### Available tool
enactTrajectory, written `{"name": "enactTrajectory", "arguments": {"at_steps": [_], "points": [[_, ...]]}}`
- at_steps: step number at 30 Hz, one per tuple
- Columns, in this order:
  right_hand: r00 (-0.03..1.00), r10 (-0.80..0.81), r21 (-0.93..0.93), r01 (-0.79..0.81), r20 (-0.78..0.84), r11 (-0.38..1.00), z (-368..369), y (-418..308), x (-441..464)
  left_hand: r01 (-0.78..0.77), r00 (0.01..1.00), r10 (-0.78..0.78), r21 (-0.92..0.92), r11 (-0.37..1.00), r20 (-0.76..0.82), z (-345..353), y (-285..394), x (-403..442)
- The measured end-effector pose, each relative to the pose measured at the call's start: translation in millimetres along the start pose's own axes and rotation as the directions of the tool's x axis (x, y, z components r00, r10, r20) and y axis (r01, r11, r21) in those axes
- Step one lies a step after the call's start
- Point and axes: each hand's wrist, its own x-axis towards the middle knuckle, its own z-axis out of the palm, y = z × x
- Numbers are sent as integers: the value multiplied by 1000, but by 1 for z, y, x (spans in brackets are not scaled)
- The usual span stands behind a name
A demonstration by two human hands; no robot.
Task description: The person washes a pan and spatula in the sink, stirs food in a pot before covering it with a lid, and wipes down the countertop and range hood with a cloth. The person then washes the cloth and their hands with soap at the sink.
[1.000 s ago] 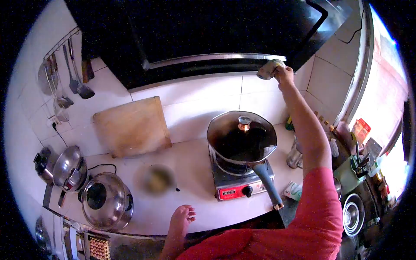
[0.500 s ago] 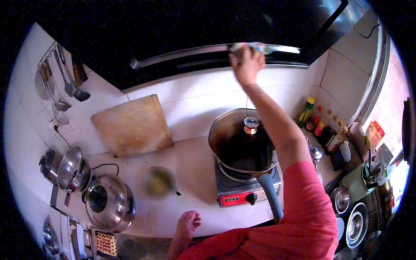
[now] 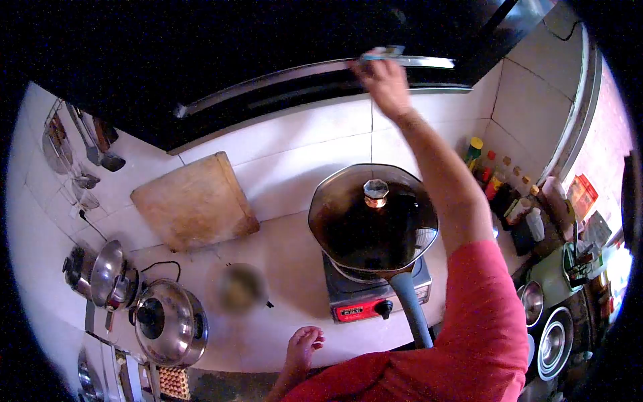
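A crumpled pale cloth [image 3: 390, 51] is bunched in my right hand [image 3: 383, 84], the fingers closed over it so that only a small edge shows. It is up at the long silver metal strip [image 3: 429, 62] on the front of the big black hood [image 3: 281, 40]; whether it presses there I cannot tell (my own knuckles are in the way, and a little blurred). Well below that hand, a wide pan under a dark see-through lid [image 3: 362, 228], topped with a shiny faceted knob [image 3: 376, 191], sits on a grey burner with a red front panel [image 3: 356, 313].

My left hand [image 3: 305, 343] is low, near the front edge of the white countertop [image 3: 284, 248], released, with its fingers loosely half curled; I cannot tell whether it touches the surface. The burner is near, up and to its right. Up and to its left is a small round thing [image 3: 242, 288], too blurred to make out. Farther up on that side, a brown wooden cutting board [image 3: 194, 201] leans against the white tiled wall [image 3: 274, 167].
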Motion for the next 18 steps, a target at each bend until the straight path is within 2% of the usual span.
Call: {"name": "enactTrajectory", "arguments": {"at_steps": [1, 4, 6, 8, 9, 12, 13, 14, 15, 16, 18], "points": [[990, -135, -235, 125, -30, 964, 4, 40, -13, 12, 1000, -11, 11, 1000, -17, 0, 0, -1], [1000, 10, -506, -5, 6, 863, -11, 123, -44, 36, 997, -34, 26, 999, -65, -3, 0, -12], [996, 85, -549, -69, 4, 833, -49, 119, -45, 29, 997, -28, 11, 1000, -74, -4, 0, -26], [964, 239, -450, -266, -116, 853, -85, 95, -42, 4, 999, -6, -33, 999, -46, -10, -9, -35], [960, 249, -439, -279, -125, 854, -112, 70, -36, -9, 1000, 7, -44, 999, -23, -12, -12, -41], [905, 211, 60, -203, -371, 977, -163, 61, -54, -34, 999, 34, 13, 999, 12, -12, -18, -65], [873, 328, 273, -237, -361, 932, -184, 53, -73, -35, 999, 34, 47, 998, 21, -11, -20, -74], [790, 508, 278, -431, -343, 858, -221, 14, -87, -35, 997, 34, 15, 999, 76, -9, -25, -84], [690, 702, 672, -436, -177, 598, -258, -24, -104, -28, 990, 30, -17, 999, 134, -5, -30, -93], [602, 797, 914, -351, 53, 204, -292, -60, -124, -17, 980, 26, -46, 999, 196, -1, -39, -101], [636, 766, 961, -261, 96, 96, -350, -112, -180, -40, 908, 33, 7, 999, 417, 12, -56, -115]]}}
